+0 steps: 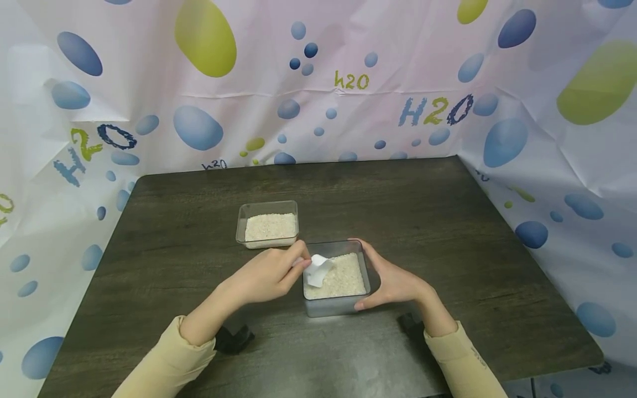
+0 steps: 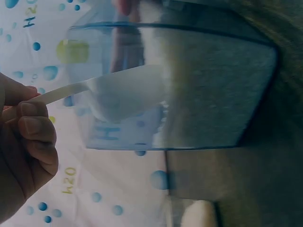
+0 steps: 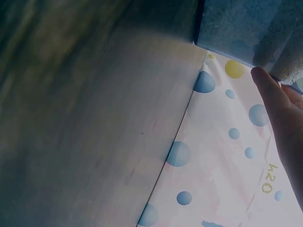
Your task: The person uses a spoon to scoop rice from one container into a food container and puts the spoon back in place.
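My left hand (image 1: 271, 272) pinches the handle of a white scoop (image 1: 317, 271) between thumb and fingers. The scoop's bowl dips into the white rice (image 1: 345, 279) inside a clear plastic container (image 1: 330, 307), close to its left wall. In the left wrist view, the scoop (image 2: 125, 97) shows through the see-through wall, its tip at the rice. My right hand (image 1: 393, 281) grips this container at its right side, thumb at the front corner and fingers round the back corner. In the right wrist view, the thumb of the right hand (image 3: 279, 106) lies against the container (image 3: 236, 35).
A second clear container (image 1: 242, 224), shallower and also holding rice (image 1: 271, 226), stands behind and to the left of the first. Both are on a dark wood-grain table (image 1: 398, 204). A white sheet (image 1: 328, 61) with blue and green spots hangs around the table.
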`<state>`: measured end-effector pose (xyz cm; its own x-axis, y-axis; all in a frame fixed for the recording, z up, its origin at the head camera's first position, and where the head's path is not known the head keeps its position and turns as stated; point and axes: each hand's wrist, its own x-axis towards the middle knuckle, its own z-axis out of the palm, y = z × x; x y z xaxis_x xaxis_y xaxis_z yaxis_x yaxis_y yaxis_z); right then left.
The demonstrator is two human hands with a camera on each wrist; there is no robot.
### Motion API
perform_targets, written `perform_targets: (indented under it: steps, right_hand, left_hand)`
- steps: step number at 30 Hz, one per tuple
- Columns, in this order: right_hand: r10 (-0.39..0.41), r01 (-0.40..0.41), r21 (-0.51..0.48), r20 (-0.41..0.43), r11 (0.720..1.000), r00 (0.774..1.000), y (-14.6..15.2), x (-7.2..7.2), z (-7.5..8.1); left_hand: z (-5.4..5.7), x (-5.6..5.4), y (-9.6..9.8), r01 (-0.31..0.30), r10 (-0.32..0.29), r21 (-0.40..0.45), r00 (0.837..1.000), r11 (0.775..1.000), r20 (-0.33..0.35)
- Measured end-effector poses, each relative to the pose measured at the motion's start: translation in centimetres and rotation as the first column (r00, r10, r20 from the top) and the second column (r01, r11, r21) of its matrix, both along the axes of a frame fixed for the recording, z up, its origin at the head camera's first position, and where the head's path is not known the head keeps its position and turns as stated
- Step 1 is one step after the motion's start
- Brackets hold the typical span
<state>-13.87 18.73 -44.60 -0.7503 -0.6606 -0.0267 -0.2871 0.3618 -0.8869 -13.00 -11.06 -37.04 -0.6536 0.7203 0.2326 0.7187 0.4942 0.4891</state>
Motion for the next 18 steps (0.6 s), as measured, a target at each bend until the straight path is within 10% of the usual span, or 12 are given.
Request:
perform_targets:
  steps: [10,18]
  right_hand:
    - [0.005,-0.005,-0.014,-0.007,1.000,1.000,-0.1,-0.1,0.1]
    - [0.003,-0.003,-0.011,-0.002,1.000,1.000,-0.1,0.0,0.3]
  left_hand:
    - [-2.0,-0.1,-0.4,-0.056,0.021,0.144,0.972,0.988,0.233]
    - [-3.2,0.3,0.5,-0.182,0.055,0.272,0.908,0.945,0.415]
